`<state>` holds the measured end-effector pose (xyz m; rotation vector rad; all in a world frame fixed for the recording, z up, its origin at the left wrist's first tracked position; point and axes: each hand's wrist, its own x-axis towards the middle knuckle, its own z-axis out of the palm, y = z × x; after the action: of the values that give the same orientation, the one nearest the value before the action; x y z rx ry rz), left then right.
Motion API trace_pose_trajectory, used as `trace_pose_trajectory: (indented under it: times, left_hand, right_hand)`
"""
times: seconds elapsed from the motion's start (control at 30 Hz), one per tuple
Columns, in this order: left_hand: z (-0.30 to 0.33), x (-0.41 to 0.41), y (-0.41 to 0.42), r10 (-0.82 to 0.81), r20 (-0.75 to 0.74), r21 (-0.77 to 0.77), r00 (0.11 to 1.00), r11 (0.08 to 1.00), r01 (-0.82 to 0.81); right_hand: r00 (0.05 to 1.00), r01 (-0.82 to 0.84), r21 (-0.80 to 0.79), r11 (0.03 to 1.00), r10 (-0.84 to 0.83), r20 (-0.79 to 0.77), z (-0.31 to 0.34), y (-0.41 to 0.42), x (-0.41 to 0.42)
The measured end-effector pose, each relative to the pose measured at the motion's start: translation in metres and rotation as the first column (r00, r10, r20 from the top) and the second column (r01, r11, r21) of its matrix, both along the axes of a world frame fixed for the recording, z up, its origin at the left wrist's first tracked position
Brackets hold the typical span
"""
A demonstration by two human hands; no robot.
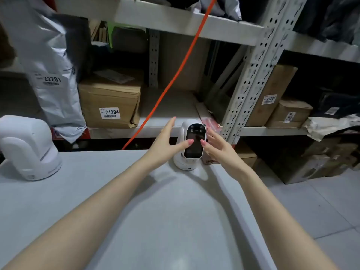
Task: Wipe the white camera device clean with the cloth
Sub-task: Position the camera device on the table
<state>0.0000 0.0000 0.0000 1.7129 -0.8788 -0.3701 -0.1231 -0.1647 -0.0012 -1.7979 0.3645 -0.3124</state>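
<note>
A white camera device (191, 145) with a black screen face and lenses stands upright on its round base at the far right corner of the grey table (116, 191). My left hand (168, 140) is at its left side, fingers spread, thumb touching the screen. My right hand (216, 145) is at its right side, fingers apart, thumb tip at the screen edge. Neither hand grips the device. No cloth is in view.
A second white camera device (29, 149) stands at the table's left. Behind the table is a metal shelf rack (251, 75) with cardboard boxes (110, 100), grey parcel bags (50, 75) and an orange cable (171, 80). Tiled floor (311, 201) lies right.
</note>
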Motion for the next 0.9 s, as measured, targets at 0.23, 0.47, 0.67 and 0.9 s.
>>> trace_pose_trajectory:
  times: [0.23,0.47,0.67,0.9]
  left_hand:
    - [-0.017,0.013,-0.006,-0.065,0.065,0.004,0.996,0.998,0.065]
    - [-0.022,0.016,-0.012,-0.124,-0.002,-0.033,0.992,0.992,0.124]
    - [-0.019,0.015,-0.01,-0.114,-0.014,-0.075,0.993,0.991,0.113]
    - [-0.01,0.004,0.015,-0.116,0.012,-0.073,0.993,0.99,0.117]
  right_hand:
    - [1.0,-0.011,0.121,0.993,0.009,0.015,-0.008,-0.01,0.012]
    - [0.995,-0.08,0.207,0.975,0.066,0.072,-0.006,0.0,0.016]
    - [0.997,-0.056,0.186,0.981,0.045,0.06,-0.003,0.004,0.017]
    - [0.996,-0.062,0.12,0.991,0.054,0.066,0.006,0.026,0.004]
